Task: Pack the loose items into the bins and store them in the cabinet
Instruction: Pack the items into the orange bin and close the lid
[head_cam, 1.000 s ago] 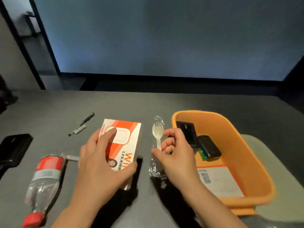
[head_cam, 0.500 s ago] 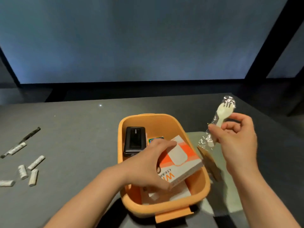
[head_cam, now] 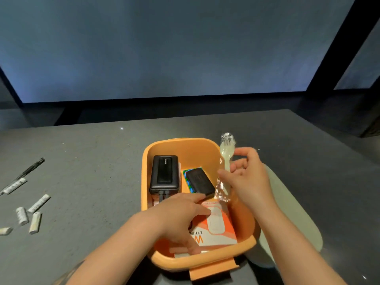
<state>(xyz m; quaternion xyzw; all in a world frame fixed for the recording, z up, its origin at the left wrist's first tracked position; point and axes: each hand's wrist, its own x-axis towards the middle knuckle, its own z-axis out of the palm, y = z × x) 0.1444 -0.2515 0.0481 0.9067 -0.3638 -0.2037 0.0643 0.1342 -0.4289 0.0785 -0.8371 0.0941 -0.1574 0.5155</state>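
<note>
Since half a second ago: box (head_cam: 218, 227) has gone from tilted above the rim to lying flat in the near end of the bin (head_cam: 148, 194); spork (head_cam: 226, 159) has come in from the right of the bin to over its right rim.

Left hand (head_cam: 181, 219): centre-bottom of frame, inside the bin, fingers spread and resting on the orange-and-white box, thumb at the box's near edge; not clamped.

Right hand (head_cam: 246, 177): right of centre, thumb and fingers closed on the spork's handle. Spork: white plastic, in clear wrapper, upright, tines up, over the bin's right rim.

Bin: orange, centre of frame, on a dark grey table (head_cam: 92, 161), near-edge tab pointing to the bottom of frame. Contents, far to near:
- power bank (head_cam: 164, 173), black, far left of bin, leaning on the left wall.
- device (head_cam: 199, 181), black, smaller, on a blue-green item, middle of bin, just beside the power bank.
- box, near end, touching the left hand; paper under it at the near wall.

Lid (head_cam: 292, 212): pale grey-green, flat on the table, partly under the bin's right side.

Left edge of frame, well apart from the bin: pen (head_cam: 30, 168), black; white rolls (head_cam: 30, 214), several, scattered on the table.
</note>
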